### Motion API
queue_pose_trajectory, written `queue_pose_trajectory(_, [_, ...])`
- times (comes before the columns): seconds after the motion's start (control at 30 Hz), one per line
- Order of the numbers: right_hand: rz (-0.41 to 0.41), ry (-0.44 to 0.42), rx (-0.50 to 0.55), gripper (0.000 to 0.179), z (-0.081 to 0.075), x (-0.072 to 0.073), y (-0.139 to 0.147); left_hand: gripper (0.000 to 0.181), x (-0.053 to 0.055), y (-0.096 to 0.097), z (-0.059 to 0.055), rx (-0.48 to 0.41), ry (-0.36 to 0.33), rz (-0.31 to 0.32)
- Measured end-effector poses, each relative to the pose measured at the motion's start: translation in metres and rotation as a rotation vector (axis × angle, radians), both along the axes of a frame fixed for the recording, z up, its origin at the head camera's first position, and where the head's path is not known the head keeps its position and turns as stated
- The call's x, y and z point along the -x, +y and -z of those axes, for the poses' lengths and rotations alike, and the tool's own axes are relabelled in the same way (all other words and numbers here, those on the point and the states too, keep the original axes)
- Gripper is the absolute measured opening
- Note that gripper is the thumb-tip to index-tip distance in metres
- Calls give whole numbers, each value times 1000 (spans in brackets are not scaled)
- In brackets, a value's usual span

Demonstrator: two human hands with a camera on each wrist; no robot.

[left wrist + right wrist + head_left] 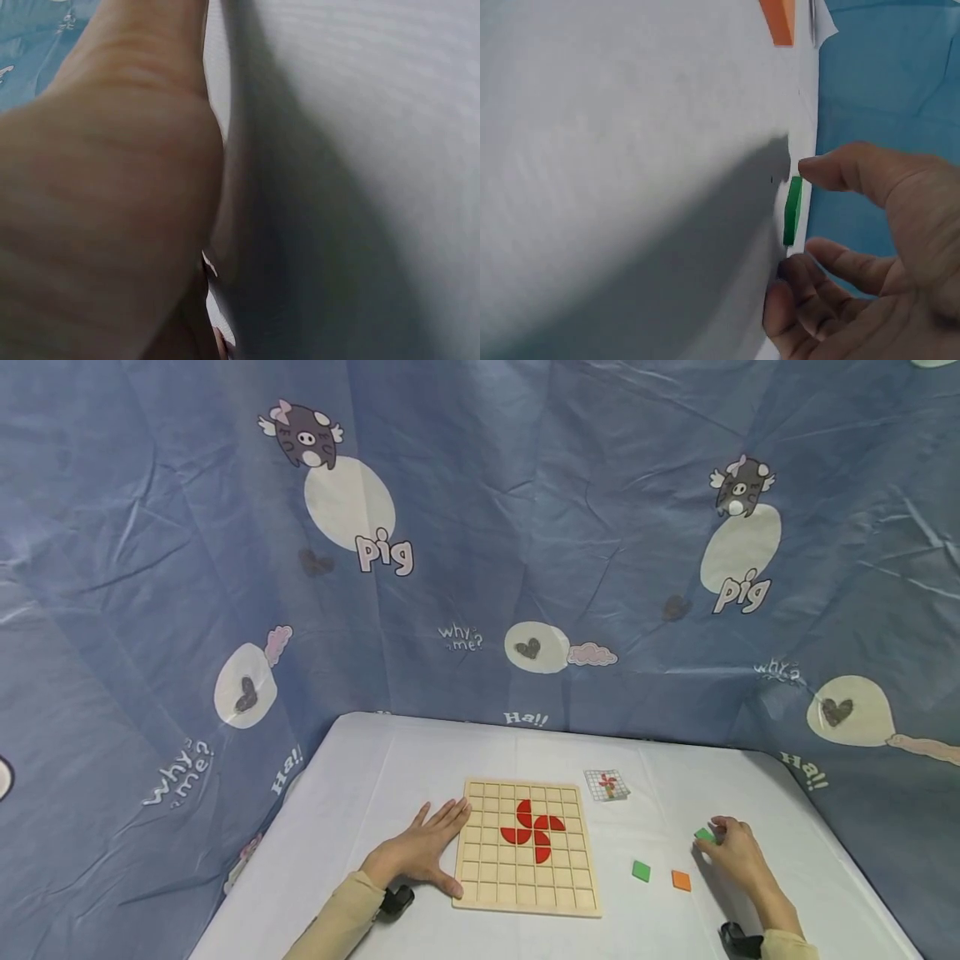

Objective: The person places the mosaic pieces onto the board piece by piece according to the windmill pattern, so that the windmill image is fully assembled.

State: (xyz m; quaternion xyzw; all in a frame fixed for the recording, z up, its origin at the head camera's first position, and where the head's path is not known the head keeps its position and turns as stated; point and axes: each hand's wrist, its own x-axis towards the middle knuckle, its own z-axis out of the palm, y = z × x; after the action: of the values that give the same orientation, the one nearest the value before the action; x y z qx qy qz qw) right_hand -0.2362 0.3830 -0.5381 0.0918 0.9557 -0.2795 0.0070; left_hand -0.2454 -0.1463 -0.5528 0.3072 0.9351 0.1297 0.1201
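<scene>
In the head view my left hand (423, 847) lies with fingers spread, its fingertips and thumb touching the left edge of a wooden grid board (510, 893). Red curved-edge tiles (542, 839) form a pinwheel on that board. To the right, my right hand (738, 856) hovers around a green square tile (703, 835). The right wrist view has the green tile (793, 211) between the spread thumb (840, 166) and the other fingers, with a small gap showing at the fingers' side. The left wrist view holds mostly the blurred side of my left hand (112, 217).
Another green tile (641, 871) and an orange tile (681, 881) lie between the board and my right hand. Behind them are small cards (606, 785) printed with a grid and a colored figure. A blue patterned curtain (480, 527) surrounds the white table (420, 752).
</scene>
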Motion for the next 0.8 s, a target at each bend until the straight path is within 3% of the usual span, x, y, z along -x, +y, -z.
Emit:
queue_pose_trajectory(0.53, [46, 11, 19, 39, 4, 7, 6, 132, -2, 0, -3, -22, -11, 13])
queue_pose_trajectory(0.8, [62, -5, 24, 35, 7, 8, 8, 132, -1, 0, -4, -33, -20, 8])
